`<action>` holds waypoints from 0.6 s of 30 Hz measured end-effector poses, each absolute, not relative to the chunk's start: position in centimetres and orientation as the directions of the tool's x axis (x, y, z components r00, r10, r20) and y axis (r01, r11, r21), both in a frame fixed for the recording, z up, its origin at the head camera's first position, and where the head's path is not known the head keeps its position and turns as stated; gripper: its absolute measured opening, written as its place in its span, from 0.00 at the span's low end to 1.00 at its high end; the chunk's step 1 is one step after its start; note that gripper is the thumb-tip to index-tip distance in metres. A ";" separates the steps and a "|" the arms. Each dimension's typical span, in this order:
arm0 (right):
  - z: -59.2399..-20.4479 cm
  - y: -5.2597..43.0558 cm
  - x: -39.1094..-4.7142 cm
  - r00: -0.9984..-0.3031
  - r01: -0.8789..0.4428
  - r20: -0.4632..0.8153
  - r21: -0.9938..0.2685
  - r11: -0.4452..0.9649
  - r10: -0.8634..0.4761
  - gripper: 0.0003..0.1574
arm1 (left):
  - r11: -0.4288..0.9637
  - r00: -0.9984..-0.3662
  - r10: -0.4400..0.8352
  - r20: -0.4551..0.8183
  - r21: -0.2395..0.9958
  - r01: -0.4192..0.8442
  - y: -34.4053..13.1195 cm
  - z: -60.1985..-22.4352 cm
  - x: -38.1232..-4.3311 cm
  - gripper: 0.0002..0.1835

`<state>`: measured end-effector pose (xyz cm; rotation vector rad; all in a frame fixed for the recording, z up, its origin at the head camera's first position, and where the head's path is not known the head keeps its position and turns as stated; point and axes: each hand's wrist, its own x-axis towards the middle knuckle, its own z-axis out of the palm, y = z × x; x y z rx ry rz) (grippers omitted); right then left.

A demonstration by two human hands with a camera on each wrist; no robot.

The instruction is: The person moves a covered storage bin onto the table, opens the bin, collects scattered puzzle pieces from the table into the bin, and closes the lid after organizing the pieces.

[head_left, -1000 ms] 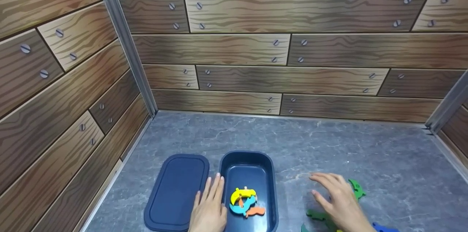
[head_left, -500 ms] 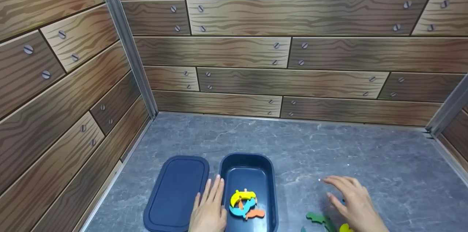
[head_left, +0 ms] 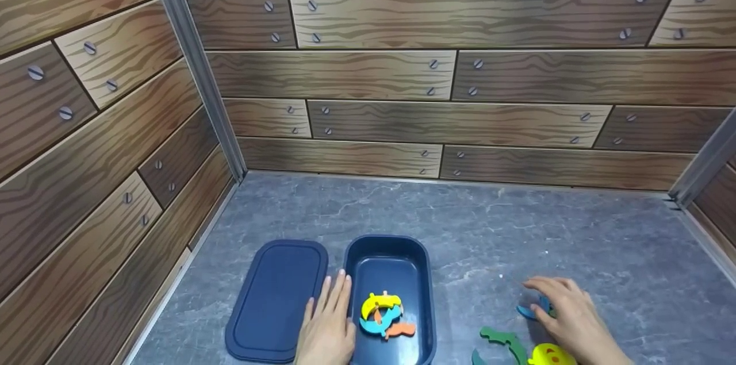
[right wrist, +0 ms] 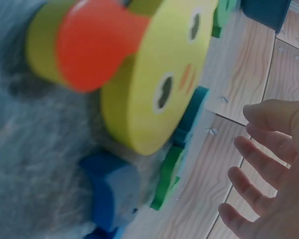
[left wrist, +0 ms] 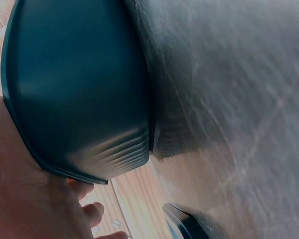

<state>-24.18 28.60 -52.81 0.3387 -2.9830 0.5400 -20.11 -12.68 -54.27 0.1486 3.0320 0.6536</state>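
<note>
My left hand [head_left: 328, 322] rests with straight fingers along the left side of a dark blue lidless box [head_left: 432, 296]. Inside the box lie small figure-shaped pieces: a yellow one [head_left: 380, 300], a light blue one [head_left: 376, 328] and an orange one [head_left: 401, 330]. On the right, my right hand [head_left: 575, 316] hovers above loose pieces, its fingers bent loosely round nothing. Near it are a blue piece [head_left: 526, 312], partly hidden, a curved green piece [head_left: 509, 342] and a yellow piece with a face [head_left: 551, 354]. The right wrist view shows this yellow piece [right wrist: 154, 94] close up, with a red part.
The box's flat blue lid [head_left: 276, 302] lies left of the box. A teal piece [head_left: 477, 358] is cut off by the bottom edge. Wood-patterned walls [head_left: 448, 77] enclose the grey marbled table [head_left: 460, 221] at the back and sides.
My right hand has moved right and slightly nearer, uncovering the yellow face piece and the blue piece. It now covers the spot where a green piece showed. The left hand stays put.
</note>
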 end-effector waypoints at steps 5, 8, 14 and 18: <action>-53.3 29.0 -24.5 -0.979 -0.203 0.051 -0.327 0.923 -0.198 0.24 | 0.907 -0.995 0.098 -0.010 0.413 0.085 -12.7 -54.3 -20.1 0.36; -53.6 29.2 -24.6 -0.981 -0.188 0.009 -0.320 0.928 -0.196 0.24 | 0.907 -0.995 0.096 0.010 0.411 0.091 -12.7 -54.4 -20.0 0.35; -54.2 29.4 -25.0 -0.976 -0.161 -0.084 -0.334 0.929 -0.199 0.22 | 0.906 -0.994 0.100 0.034 0.410 0.105 -12.7 -54.5 -19.9 0.35; -54.5 29.5 -25.0 -0.975 -0.140 -0.116 -0.332 0.933 -0.188 0.20 | 0.906 -0.994 0.106 0.029 0.409 0.109 -12.7 -54.5 -20.0 0.35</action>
